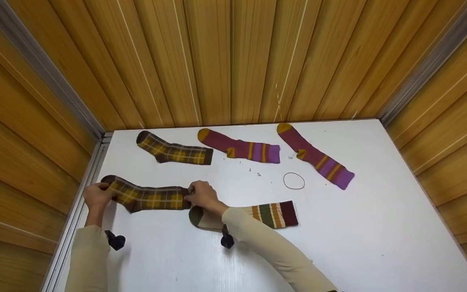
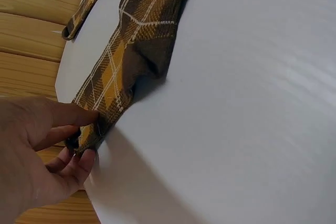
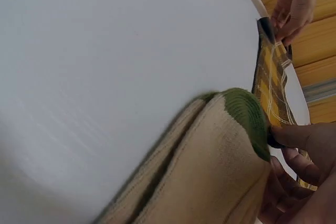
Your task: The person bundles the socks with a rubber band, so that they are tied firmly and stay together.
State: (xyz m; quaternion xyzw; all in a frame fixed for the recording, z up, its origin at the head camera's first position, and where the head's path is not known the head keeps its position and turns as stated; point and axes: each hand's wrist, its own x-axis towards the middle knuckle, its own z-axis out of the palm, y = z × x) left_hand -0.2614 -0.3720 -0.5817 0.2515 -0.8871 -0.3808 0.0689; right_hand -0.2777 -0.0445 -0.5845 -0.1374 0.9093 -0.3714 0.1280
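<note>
Plaid sock (image 1: 154, 198): brown-yellow knit, thin pale lines, bent at heel
Left hand (image 1: 98, 197): pinching dark toe
Right hand (image 1: 204, 195): pinching brown cuff

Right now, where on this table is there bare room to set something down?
Mostly bare: the right side of the table, bordered by the rightmost purple-cuffed sock, the striped sock and the right edge. Also free: the near stretch between the sleeves and the held plaid sock. Crowded: around the right hand, where that sock's cuff nears the striped sock's toe.
</note>
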